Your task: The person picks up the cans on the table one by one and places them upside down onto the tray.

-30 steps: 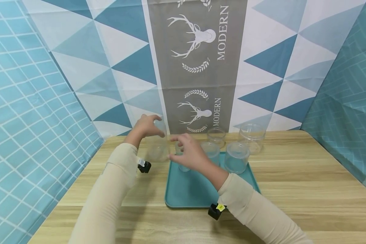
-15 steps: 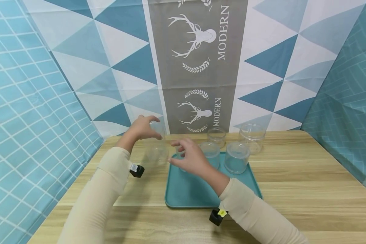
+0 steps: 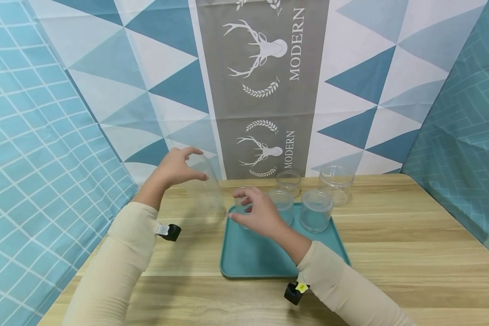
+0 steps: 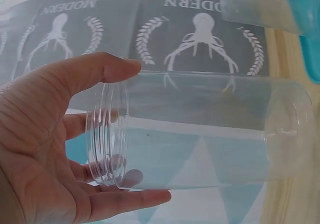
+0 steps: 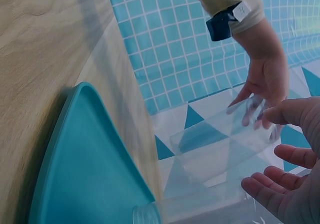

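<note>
Here, my left fingers [image 4: 130, 202] grip a tilted clear jar [image 4: 200, 134] left of the tray [image 3: 261, 258], my right fingers [image 5: 267, 196] curve loosely around nothing, three jars [image 3: 316, 212] already stand on the tray, and two more jars [image 3: 336, 183] stand behind it: partway, I judge.

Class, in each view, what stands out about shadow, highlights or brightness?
Head view: soft shadow on the table, and the jar in the left hand nearly fades into the backdrop; left wrist view: pale highlights on its threaded rim; right wrist view: dimmer overall.
</note>
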`<action>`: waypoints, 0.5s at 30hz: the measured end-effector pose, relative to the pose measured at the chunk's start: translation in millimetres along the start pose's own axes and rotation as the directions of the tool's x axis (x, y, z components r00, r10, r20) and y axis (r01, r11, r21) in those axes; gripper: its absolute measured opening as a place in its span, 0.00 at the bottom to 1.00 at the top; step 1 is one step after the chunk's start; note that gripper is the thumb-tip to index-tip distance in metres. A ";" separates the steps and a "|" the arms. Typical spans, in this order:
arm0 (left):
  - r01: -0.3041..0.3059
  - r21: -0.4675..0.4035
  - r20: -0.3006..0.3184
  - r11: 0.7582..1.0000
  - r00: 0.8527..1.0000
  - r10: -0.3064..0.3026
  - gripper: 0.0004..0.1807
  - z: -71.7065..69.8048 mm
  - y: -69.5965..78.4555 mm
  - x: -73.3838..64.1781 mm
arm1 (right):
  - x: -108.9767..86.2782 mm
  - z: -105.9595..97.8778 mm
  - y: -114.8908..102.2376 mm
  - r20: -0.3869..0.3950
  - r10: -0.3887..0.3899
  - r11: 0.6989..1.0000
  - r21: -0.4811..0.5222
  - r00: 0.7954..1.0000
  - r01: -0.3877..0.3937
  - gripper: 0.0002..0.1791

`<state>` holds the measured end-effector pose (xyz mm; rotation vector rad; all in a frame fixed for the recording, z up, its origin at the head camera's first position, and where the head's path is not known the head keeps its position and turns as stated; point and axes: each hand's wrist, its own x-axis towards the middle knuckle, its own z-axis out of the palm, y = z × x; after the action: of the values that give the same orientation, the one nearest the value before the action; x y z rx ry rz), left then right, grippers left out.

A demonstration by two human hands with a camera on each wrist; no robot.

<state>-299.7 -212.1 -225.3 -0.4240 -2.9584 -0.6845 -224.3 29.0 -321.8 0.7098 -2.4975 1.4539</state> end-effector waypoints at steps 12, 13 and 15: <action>0.029 -0.116 -0.072 0.993 0.997 -0.038 0.42 -27.0 11.9 -19.1 | -5.0 -5.4 5.0 -0.042 -0.003 0.993 0.119 0.999 0.008 0.23; 0.030 -0.122 -0.078 0.992 0.996 -0.040 0.42 -28.7 13.3 -19.4 | -4.8 -6.3 5.1 -0.045 0.007 0.992 0.126 0.999 -0.001 0.23; 0.033 -0.140 -0.090 0.990 0.995 -0.045 0.42 -31.4 15.9 -19.7 | -4.3 -8.7 5.4 -0.045 0.025 0.990 0.138 0.999 -0.019 0.24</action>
<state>-275.9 -217.1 -193.1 -0.3345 -2.8495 -0.8917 -223.9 40.1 -323.2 0.6643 -2.3956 1.6440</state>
